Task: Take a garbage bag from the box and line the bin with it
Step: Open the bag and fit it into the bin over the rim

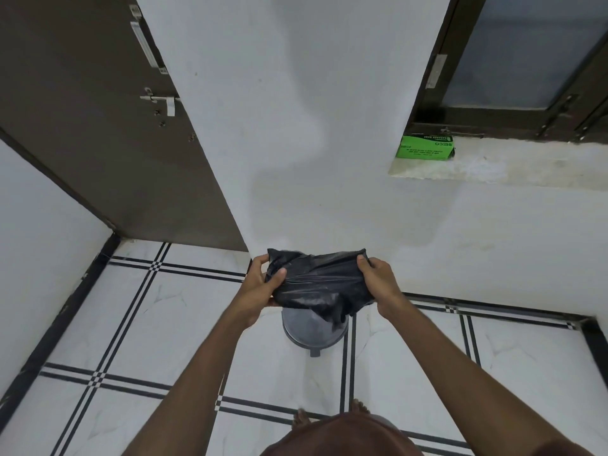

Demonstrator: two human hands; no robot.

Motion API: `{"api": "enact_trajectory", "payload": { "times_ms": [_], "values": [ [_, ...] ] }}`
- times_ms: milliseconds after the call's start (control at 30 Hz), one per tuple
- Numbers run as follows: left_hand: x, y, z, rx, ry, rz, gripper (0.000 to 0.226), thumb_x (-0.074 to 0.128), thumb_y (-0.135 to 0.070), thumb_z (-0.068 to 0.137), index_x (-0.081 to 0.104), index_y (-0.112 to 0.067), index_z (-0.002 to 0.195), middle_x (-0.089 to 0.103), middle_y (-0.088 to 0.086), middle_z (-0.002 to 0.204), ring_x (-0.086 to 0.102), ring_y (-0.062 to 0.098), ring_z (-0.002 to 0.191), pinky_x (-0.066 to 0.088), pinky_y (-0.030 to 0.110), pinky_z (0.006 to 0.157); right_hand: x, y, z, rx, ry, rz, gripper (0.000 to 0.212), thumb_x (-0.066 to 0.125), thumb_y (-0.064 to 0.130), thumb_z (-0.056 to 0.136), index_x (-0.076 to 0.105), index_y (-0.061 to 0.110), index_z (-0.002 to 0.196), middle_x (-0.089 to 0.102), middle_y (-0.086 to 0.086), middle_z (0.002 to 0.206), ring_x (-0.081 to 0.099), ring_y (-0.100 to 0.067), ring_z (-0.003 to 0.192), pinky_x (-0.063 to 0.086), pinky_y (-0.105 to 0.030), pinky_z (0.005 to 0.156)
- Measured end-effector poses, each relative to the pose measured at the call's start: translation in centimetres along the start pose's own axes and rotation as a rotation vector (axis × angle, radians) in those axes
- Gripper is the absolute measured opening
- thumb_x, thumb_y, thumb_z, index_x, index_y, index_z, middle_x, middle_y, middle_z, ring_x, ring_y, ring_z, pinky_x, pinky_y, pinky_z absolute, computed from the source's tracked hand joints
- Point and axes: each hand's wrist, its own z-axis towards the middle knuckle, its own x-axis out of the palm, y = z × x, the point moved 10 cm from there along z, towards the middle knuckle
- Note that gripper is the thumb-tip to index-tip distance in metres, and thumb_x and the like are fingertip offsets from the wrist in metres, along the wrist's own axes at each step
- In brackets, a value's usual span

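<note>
A black garbage bag (320,284) is stretched between both hands, held over the bin. My left hand (260,284) grips its left edge with the thumb on top. My right hand (378,279) grips the right edge. A loose end of the bag hangs down into the mouth of the grey round bin (307,337), which stands on the floor against the wall, partly hidden by the bag. The green garbage bag box (426,147) sits on the window sill at the upper right.
A brown door (98,126) stands open on the left, against the white wall corner. The window sill (493,169) and dark window frame are at the upper right. The white tiled floor has black lines, and my feet show at the bottom.
</note>
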Motion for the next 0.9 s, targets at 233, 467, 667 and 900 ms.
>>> {"api": "enact_trajectory", "payload": {
  "times_ms": [233,467,667,900],
  "values": [
    [-0.8,0.1,-0.3,-0.118,-0.094,0.220,0.053,0.056,-0.064,0.088,0.067,-0.013,0.098,0.072,0.009,0.090,0.067,0.021,0.079,0.054,0.034,0.071,1.1,-2.3,-0.2,0.250,0.108,0.305,0.031,0.049,0.034,0.103,0.061,0.009,0.117,0.070,-0.011,0.110,0.068,-0.029,0.099,0.058,-0.047,0.083],
    [2.0,2.4,-2.1,-0.230,0.298,-0.037,0.033,0.070,-0.024,0.086,0.067,-0.011,0.115,0.072,0.004,0.115,0.066,0.017,0.109,0.048,0.030,0.098,1.5,-2.8,-0.3,0.366,0.041,0.456,0.027,0.045,0.030,0.105,0.058,0.007,0.112,0.069,-0.014,0.102,0.068,-0.030,0.092,0.058,-0.046,0.076],
    [-0.6,0.4,-0.9,-0.046,0.037,0.055,0.026,0.058,-0.020,0.098,0.063,-0.011,0.122,0.073,0.008,0.113,0.070,0.022,0.102,0.058,0.027,0.072,1.1,-3.1,-0.2,0.326,0.036,0.300,0.024,0.055,0.024,0.101,0.063,0.004,0.111,0.068,-0.016,0.105,0.067,-0.029,0.091,0.057,-0.037,0.071],
    [-2.1,-0.3,-0.5,0.010,-0.235,0.121,0.026,0.066,-0.033,0.093,0.067,-0.007,0.095,0.066,0.005,0.077,0.057,0.017,0.063,0.044,0.024,0.048,-0.6,-0.9,-0.4,-0.007,-0.128,-0.114,0.051,0.064,0.022,0.091,0.042,0.019,0.138,0.047,-0.008,0.132,0.054,-0.023,0.114,0.051,-0.029,0.081]
  ]
}}
